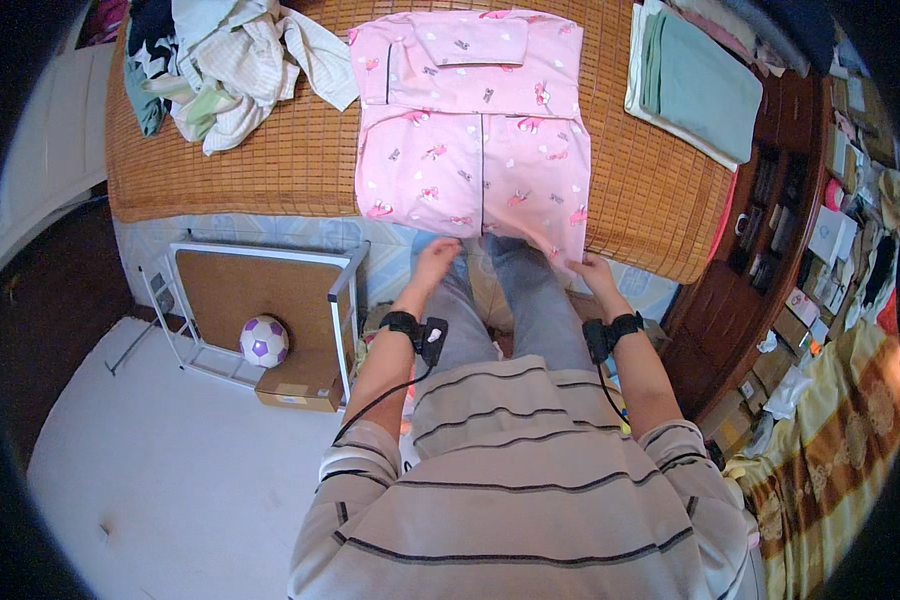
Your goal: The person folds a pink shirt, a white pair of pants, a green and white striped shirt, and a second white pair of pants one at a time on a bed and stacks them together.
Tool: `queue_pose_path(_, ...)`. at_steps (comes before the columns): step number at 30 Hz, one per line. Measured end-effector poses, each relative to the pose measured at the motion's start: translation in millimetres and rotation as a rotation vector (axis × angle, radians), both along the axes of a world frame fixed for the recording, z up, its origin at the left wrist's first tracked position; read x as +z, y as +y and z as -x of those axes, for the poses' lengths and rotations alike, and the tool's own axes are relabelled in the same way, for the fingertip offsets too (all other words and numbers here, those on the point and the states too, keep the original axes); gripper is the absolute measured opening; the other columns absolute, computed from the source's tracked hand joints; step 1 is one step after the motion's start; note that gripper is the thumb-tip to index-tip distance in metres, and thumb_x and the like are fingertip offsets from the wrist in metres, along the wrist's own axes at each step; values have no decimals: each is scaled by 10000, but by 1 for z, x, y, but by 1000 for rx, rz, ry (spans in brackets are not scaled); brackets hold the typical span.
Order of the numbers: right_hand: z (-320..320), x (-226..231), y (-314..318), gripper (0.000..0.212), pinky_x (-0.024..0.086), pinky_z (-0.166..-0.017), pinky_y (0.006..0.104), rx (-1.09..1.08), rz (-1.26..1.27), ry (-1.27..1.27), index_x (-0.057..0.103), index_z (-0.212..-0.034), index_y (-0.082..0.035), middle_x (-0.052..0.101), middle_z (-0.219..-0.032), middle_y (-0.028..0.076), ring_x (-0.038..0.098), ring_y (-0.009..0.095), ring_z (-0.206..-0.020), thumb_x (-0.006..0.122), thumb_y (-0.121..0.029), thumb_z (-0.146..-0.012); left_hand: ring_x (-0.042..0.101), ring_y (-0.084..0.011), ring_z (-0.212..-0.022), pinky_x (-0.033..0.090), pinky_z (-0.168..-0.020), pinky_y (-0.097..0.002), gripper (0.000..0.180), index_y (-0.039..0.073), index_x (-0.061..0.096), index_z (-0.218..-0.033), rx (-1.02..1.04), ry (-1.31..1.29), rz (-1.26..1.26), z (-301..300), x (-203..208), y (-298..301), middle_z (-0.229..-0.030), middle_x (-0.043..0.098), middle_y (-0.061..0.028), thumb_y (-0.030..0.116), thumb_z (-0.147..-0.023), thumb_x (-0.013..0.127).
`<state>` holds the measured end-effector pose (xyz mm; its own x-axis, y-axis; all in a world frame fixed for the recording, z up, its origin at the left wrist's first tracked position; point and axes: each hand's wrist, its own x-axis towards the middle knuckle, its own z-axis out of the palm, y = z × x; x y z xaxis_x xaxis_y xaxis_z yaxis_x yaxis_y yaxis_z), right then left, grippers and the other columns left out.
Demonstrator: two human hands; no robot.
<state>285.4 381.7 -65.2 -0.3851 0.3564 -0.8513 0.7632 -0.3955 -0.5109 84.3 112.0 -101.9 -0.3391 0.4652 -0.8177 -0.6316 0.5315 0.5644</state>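
Note:
A pink pyjama top (420, 160) with small printed figures and dark piping lies spread on the bamboo mat in front of me. One part of it is folded across near its far end. With thumb and fingers, my right hand (592, 275) pinches the near right corner of its hem, which is pulled a little over the mat's edge. My left hand (437, 262) is just below the hem, left of the middle. Its fingers are loosely curled, with a gap to the thumb, and no cloth shows in it.
A heap of loose clothes (235, 75) lies at the mat's far left. Folded green and white cloths (705, 85) are stacked on the right. Below the bamboo mat (240, 185) stand a white-framed folding table (345, 320), a ball (264, 341) and a cardboard box (300, 390). A dark wooden cabinet (705, 310) is at right.

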Motion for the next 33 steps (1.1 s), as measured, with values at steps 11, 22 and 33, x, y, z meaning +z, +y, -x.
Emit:
queue_pose_path(11,-20,-33,-3,113,421,-640,224,-1,-68,100,591,-822,-7,609,-806,27,551,99,-702,621,-52,-722,471,-183,-929,400,-718,-292,530,48,388,-1126,569,-34,187,82,-33,-65,-1111,414,-55,21,-660,640)
queue_pose_path(22,0,-14,-22,283,411,-649,240,-174,78,-17,615,-910,5,611,-844,31,537,111,-734,677,-187,-711,585,-328,-844,447,-720,-376,413,13,602,-925,-233,531,508,86,-16,-44,-894,617,-173,273,-613,677)
queue_pose_path(33,12,72,-8,379,435,-737,246,-227,122,82,542,-1043,13,595,-961,71,556,128,-837,649,-207,-753,571,-187,-791,459,-680,-285,378,-54,490,-1064,282,-77,182,70,101,-78,-931,582,-110,57,-709,554)
